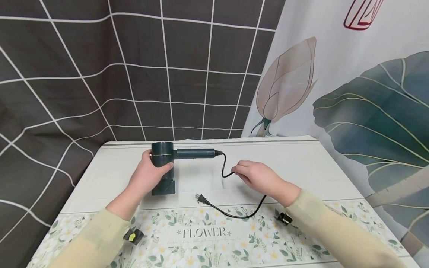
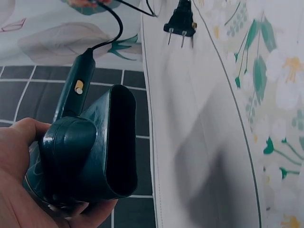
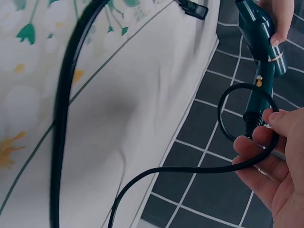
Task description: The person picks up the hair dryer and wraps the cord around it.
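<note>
Nearest the head camera we record two pale yellow sleeves, the left one [image 1: 90,236] rising from the lower left of the frame and the right one [image 1: 342,230] from the lower right, a small black device [image 1: 133,236] by the left cuff and another [image 1: 285,219] by the right. The dryer [image 1: 163,173], dark green, is left of centre, its barrel upright in the frame and its handle [image 1: 196,153] pointing right. We find the left hand [image 1: 147,173] wrapped about the barrel, thumb across the front; the left wrist view shows the nozzle [image 2: 121,142] as a long, narrow mouth at mid-frame and a switch [image 2: 79,86] on the handle. We cannot tell whether the nozzle touches the table [image 1: 285,156]. The right hand [image 1: 258,176], right of centre, pinches the cord [image 1: 241,217] between thumb and fingers; in the right wrist view the cord forms a loop at the fingertips, lower right. Beyond this hand the cord curves below centre to a two-pin plug [image 1: 202,198], pins toward the upper left. We note a dark gridded curtain [image 1: 187,85] across the upper left and a pale printed curtain [image 1: 301,22] at the upper right.
</note>
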{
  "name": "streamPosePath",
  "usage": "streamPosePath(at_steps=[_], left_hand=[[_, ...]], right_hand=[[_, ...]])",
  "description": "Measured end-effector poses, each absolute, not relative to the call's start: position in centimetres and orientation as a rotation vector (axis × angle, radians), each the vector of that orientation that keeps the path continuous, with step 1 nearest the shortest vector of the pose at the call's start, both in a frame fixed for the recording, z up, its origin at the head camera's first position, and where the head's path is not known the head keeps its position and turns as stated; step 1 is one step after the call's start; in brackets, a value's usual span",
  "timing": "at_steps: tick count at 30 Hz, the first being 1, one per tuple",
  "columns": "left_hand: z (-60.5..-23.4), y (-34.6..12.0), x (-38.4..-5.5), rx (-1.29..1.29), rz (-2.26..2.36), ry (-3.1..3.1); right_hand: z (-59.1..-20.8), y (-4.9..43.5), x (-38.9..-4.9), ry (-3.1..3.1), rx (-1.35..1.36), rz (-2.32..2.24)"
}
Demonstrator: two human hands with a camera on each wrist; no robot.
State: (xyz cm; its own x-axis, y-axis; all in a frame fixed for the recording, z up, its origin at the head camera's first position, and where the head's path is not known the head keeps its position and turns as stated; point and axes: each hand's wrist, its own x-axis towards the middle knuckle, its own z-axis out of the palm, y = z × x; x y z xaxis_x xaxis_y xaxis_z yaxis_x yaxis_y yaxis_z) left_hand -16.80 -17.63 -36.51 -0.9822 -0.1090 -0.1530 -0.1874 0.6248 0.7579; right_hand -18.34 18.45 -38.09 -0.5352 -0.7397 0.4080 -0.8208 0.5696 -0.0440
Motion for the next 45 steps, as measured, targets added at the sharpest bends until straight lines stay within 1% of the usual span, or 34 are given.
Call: streamPosePath(at_steps=[23, 33, 45], left_hand=[[-36.8, -15.6, -15.0, -0.116, 1.172, 2.742], [-37.4, -15.6, -14.8, -0.002, 1.236, 2.674], [-37.6, -15.2, -14.7, 0.042, 1.331, 2.576]], right_hand=[[-37.4, 17.3, -18.9, -2.491, 1.245, 0.408], [-37.0, 17.1, -18.5, -2.563, 1.253, 0.535], [-37.1, 17.2, -18.6, -2.62, 1.259, 0.625]])
